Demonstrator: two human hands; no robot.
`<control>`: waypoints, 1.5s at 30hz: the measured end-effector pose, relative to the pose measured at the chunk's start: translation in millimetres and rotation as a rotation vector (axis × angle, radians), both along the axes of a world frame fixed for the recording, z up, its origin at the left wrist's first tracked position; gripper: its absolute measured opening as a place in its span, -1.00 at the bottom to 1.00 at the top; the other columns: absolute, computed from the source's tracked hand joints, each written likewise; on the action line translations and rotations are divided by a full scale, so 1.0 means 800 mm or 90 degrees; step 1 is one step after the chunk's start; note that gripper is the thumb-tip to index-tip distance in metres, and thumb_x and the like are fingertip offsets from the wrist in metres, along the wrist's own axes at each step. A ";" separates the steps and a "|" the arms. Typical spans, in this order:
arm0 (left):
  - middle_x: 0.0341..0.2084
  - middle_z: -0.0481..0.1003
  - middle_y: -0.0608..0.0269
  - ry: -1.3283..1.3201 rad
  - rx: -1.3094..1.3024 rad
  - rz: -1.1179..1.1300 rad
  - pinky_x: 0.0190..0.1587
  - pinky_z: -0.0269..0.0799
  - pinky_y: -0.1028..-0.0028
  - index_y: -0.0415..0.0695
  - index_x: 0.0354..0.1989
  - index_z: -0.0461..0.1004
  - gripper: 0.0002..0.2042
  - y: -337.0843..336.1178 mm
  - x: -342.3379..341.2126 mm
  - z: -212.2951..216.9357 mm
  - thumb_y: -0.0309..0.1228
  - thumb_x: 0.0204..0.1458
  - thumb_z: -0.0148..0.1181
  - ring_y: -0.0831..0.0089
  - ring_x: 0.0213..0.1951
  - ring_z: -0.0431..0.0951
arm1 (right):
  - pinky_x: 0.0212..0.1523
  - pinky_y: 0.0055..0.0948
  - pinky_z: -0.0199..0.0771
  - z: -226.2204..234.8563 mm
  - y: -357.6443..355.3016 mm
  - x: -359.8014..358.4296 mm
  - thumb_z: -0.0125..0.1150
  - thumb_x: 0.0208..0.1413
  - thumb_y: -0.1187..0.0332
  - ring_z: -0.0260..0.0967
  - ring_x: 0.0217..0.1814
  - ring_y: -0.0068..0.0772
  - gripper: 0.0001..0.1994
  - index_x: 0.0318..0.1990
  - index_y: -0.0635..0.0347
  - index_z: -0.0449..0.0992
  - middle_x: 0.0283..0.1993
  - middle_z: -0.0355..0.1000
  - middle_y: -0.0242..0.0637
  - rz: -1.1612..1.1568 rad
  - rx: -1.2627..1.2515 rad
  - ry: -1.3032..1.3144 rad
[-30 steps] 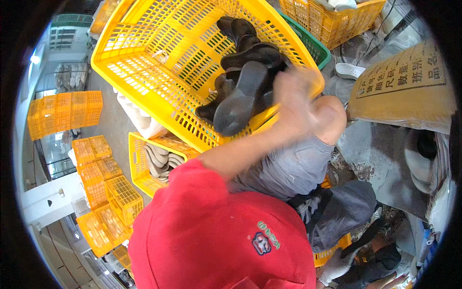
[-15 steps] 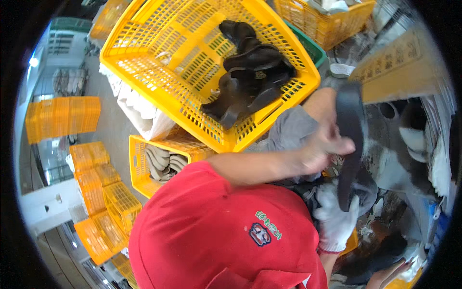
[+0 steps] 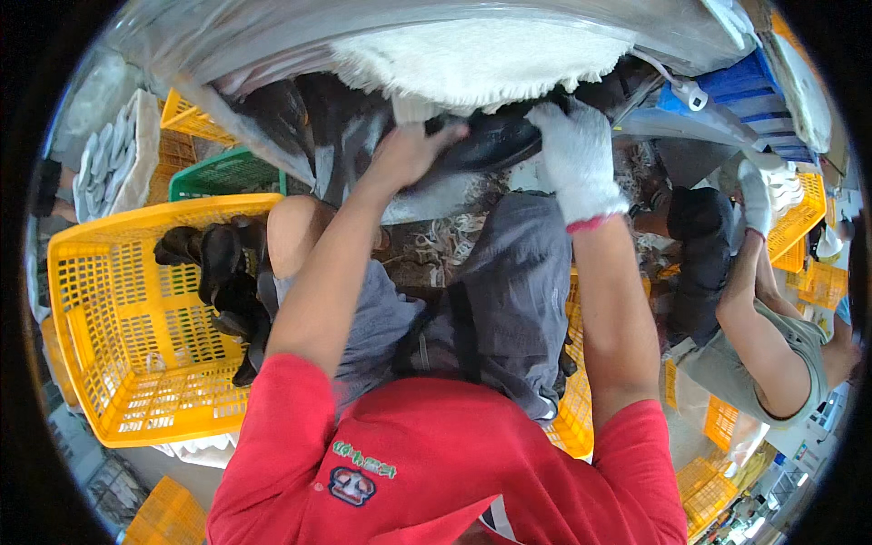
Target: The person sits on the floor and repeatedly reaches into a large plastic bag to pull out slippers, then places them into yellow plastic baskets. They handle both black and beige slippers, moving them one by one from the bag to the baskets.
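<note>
Dark sole piece [image 3: 490,141] sits at top centre, held between both hands just under a white fleecy sheet [image 3: 472,54] wrapped in clear plastic. Left hand [image 3: 409,154] is bare, fingers curled narrow around the piece's left end. Right hand [image 3: 577,163] wears a white knit glove with a red cuff, fingers closed over the right end. Both forearms run up from the red shirt [image 3: 436,463] at the bottom edge.

Yellow crate [image 3: 109,363] sits to the person's left, near the left knee. It holds a pile of similar dark pieces [image 3: 222,282] along its right wall. Green crate [image 3: 222,173] is just behind it, and a stack of pale flat pieces [image 3: 113,159] stands further left.

Grey shorts [image 3: 509,291] cover the lap below the hands.

1 co-worker [image 3: 754,336] sits on the right, well apart, a gloved hand [image 3: 754,195] raised beside a dark item [image 3: 695,213]. More yellow crates [image 3: 799,218] behind that person.
</note>
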State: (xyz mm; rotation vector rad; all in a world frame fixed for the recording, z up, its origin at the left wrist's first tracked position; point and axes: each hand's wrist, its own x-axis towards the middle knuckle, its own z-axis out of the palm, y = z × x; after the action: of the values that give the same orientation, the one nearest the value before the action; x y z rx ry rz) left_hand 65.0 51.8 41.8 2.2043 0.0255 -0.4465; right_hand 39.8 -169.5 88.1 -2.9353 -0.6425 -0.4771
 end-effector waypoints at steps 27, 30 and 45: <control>-0.10 0.64 0.02 0.307 -0.654 0.180 -0.13 0.73 0.15 -0.30 -0.01 0.53 -0.61 -0.110 -0.009 -0.026 -0.20 0.22 0.37 0.14 -0.14 0.70 | 0.36 0.13 0.17 0.058 -0.002 -0.126 0.35 -0.06 0.31 0.33 0.35 0.15 -0.41 0.23 0.18 0.54 0.24 0.48 -0.01 -0.058 -0.171 0.147; 0.28 0.41 -0.01 0.464 -0.812 0.064 0.21 0.57 -0.03 -0.18 0.37 0.25 -0.35 -0.076 -0.060 -0.009 -0.04 0.25 0.28 0.09 0.28 0.47 | 0.14 0.02 0.45 0.019 -0.007 -0.127 0.31 0.02 0.42 0.52 0.10 0.11 -0.56 0.13 0.11 0.63 0.01 0.62 -0.09 0.015 0.076 0.086; 0.05 0.57 -0.03 0.002 -0.773 0.314 0.27 0.42 0.20 -0.30 0.21 0.42 -0.29 -0.061 -0.056 -0.145 0.14 0.47 -0.45 0.14 0.11 0.57 | -0.12 -0.10 0.52 -0.002 0.119 -0.042 0.25 0.24 0.08 0.56 -0.12 0.11 -0.67 -0.12 0.19 0.63 -0.20 0.57 0.05 -0.059 0.403 0.254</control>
State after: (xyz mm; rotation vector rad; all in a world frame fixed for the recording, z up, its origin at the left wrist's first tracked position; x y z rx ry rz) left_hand 20.1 2.9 -74.4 0.9472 0.2292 -0.1042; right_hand 6.3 -74.5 86.9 -2.3531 -0.2407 -0.0652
